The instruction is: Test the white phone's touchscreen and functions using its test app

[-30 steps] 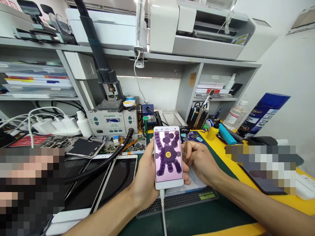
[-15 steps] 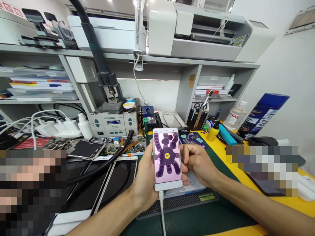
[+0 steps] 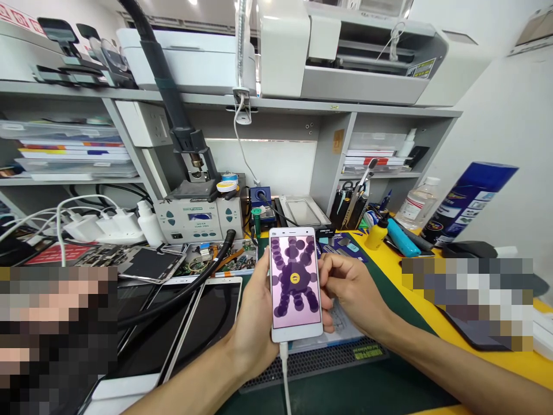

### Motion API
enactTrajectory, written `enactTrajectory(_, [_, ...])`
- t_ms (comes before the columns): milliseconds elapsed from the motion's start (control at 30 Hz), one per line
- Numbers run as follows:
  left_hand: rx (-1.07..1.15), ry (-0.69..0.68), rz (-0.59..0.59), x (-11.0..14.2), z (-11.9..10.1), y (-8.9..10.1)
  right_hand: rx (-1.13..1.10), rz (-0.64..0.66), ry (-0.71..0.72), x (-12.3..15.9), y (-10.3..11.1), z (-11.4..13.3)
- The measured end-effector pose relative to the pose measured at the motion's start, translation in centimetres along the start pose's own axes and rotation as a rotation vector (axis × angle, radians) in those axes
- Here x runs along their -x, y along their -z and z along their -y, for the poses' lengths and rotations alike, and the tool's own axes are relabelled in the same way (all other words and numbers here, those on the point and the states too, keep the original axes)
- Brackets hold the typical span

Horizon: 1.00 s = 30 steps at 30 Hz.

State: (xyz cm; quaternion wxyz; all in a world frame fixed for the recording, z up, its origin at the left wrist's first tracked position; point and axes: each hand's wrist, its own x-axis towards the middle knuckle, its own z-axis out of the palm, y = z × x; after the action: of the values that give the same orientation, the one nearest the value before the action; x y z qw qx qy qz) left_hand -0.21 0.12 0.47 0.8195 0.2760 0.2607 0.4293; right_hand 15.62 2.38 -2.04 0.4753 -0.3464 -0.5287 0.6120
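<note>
Little has just changed: our grip looks the same, leaving the phone steady and its screen facing us. Left to right, we count one left hand (image 3: 253, 328), its fingers wrapped round one white phone (image 3: 296, 282) above the table (image 3: 425, 294); one white cable (image 3: 286, 374) at its lower end; one right hand (image 3: 356, 288), loosely curled beside it, whether empty we cannot tell; and one yellow bottle (image 3: 377, 235).

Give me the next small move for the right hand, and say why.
I'd bring the right hand slightly left, over the screen: the left hand already supports the phone, the screen is lit, and the right hand's curled fingers sit beside the phone's edge, not over the display.
</note>
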Motion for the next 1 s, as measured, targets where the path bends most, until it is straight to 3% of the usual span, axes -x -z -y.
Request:
enactTrajectory(167, [-0.030, 0.007, 0.060, -0.1, 0.3, 0.4, 0.177, -0.104, 0.137, 0.2, 0.0, 0.6])
enactTrajectory(300, [-0.040, -0.011, 0.080, -0.1, 0.3, 0.6, 0.369, -0.284, 0.397, 0.4, 0.3, 0.7])
enactTrajectory(400, [-0.043, -0.011, 0.085, 0.0, 0.2, 0.5, 0.489, -0.342, 0.589, 1.0, 0.5, 0.3])
enactTrajectory(567, [0.001, 0.003, 0.049, 0.0, 0.2, 0.4, 0.674, -0.271, 0.826, 2.1, 0.9, 0.1])
enactTrajectory(733, [0.003, -0.096, -0.114, 0.0, 0.3, 0.3, 1.095, -0.169, 1.114, 2.3, 0.6, 1.0])
enactTrajectory(1000, [0.045, -0.109, -0.128, 0.0, 0.4, 0.2, 1.150, -0.116, 1.135, 2.1, -0.1, 1.3])
